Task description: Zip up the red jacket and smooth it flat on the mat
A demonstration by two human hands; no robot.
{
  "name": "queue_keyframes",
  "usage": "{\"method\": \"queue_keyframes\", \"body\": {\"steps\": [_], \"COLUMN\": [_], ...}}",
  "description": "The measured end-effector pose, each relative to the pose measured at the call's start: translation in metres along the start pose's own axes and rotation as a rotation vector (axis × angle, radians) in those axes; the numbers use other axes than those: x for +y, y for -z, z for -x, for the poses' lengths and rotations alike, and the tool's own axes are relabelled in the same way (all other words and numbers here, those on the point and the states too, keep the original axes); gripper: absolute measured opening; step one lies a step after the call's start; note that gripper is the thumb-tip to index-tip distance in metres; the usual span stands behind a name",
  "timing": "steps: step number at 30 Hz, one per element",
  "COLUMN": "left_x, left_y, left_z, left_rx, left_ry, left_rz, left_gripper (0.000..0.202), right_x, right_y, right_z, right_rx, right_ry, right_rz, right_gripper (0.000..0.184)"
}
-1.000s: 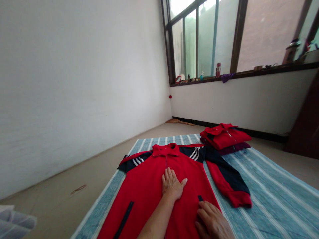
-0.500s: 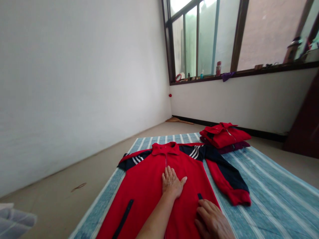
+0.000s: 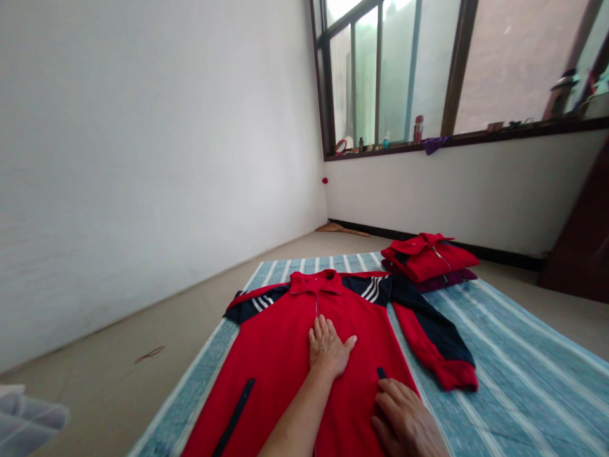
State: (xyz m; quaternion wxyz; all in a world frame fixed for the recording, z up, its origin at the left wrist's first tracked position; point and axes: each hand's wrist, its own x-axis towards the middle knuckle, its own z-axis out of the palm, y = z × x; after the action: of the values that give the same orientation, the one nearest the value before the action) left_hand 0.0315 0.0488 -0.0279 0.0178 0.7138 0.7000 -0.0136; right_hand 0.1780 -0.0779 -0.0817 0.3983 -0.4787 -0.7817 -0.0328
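A red zip-up jacket [image 3: 285, 355] lies front up and spread out, with navy shoulders, white stripes and dark pocket edges. My left hand [image 3: 329, 348] rests flat on its chest beside the zip, fingers stretched and thumb out to the side. Lower down, at the pocket on the right, my right hand [image 3: 406, 416] has its fingers curled onto the red cloth, thumb tucked below them. The fingertips are partly hidden there. One navy and red sleeve reaches out to the right; the other sleeve shows only its upper part at the left.
Under the jacket is a blue striped sheet [image 3: 514, 355]. A stack of folded clothes [image 3: 428, 260], red on top of purple, sits at its far right. Beyond are a brush-like item [image 3: 340, 230] on the floor, a window sill with small items and a purple cloth [image 3: 434, 145].
Both hands stay in nearly the same places on the jacket. The view has shifted very slightly; nothing else has visibly moved.
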Motion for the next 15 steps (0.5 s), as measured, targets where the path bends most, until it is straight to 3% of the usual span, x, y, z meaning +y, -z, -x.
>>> {"method": "queue_keyframes", "body": {"steps": [15], "left_x": [-0.0007], "left_y": [0.0004], "left_z": [0.0008], "left_rx": [-0.006], "left_ry": [0.002], "left_rz": [-0.008], "left_gripper": [0.085], "right_x": [-0.0037], "right_y": [0.008], "right_z": [-0.0051], "right_rx": [0.018], "right_ry": [0.027], "right_rz": [0.02], "right_gripper": [0.016]}}
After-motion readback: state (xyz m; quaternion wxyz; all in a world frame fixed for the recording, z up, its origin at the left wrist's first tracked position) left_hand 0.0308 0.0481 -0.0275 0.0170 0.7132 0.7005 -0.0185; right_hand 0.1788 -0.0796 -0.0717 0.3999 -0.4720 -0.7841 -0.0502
